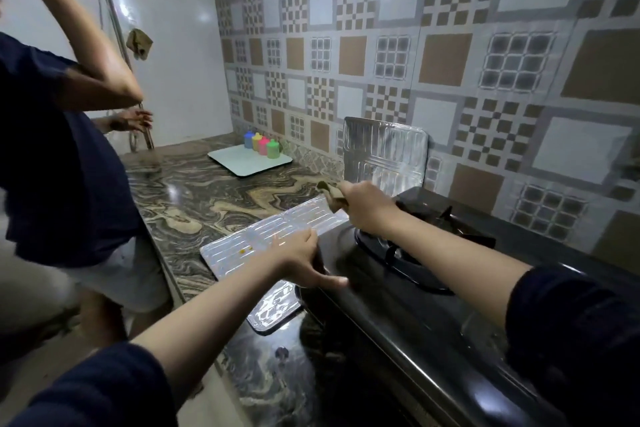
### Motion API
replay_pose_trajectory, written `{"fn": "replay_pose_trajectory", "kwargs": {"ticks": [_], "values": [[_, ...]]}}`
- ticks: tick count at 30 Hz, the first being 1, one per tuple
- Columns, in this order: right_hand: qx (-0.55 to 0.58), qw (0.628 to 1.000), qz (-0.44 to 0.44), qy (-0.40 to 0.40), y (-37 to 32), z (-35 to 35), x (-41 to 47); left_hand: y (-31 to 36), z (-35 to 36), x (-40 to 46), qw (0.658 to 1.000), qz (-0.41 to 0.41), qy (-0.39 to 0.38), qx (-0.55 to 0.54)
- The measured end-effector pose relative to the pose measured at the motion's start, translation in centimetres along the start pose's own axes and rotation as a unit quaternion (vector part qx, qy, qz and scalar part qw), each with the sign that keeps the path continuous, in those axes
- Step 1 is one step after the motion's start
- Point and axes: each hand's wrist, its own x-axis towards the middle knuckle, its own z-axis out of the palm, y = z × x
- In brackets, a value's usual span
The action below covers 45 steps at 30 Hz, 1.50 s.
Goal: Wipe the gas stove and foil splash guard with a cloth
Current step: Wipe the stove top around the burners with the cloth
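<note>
Stove [433, 274], black, sits on the marble counter [194, 198] against the tiled wall [450, 45]. Foil guard [277, 236] stands around its left side and back; the left panel leans outward over the counter, probably tipped so its face can be wiped. The left hand [304, 263], fingers straight, presses the panel's near edge, it seems to steady it. The right hand [367, 208] grips a brown cloth [332, 196] on the panel's far end. A white tray [242, 163] farther back holds four small coloured bottles [261, 144]. Another person stands at left.
</note>
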Motion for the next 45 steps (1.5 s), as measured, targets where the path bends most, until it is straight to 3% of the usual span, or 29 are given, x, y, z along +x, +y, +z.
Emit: {"fn": "replay_pose_trajectory", "kwargs": {"ticks": [3,7,13,24,45], "values": [[-0.115,0.987,-0.071,-0.088,-0.3,2.2,0.1,-0.4,1.8,0.4,0.999,-0.013,-0.041,0.019],[-0.147,0.969,-0.1,-0.173,0.2,4.0,-0.7,-0.5,3.5,0.6,1.0,-0.016,-0.024,-0.006],[-0.2,0.96,-0.123,-0.156,-0.4,4.7,-2.2,-0.9,3.6,1.1,0.999,-0.02,-0.041,-0.015],[-0.233,0.936,-0.141,-0.221,-1.5,2.9,-6.5,-1.4,4.3,1.2,0.999,-0.012,-0.033,-0.03],[-0.232,0.929,-0.102,-0.269,-1.5,-0.1,-12.7,-1.6,4.2,1.0,0.999,0.007,-0.018,-0.026]]}}
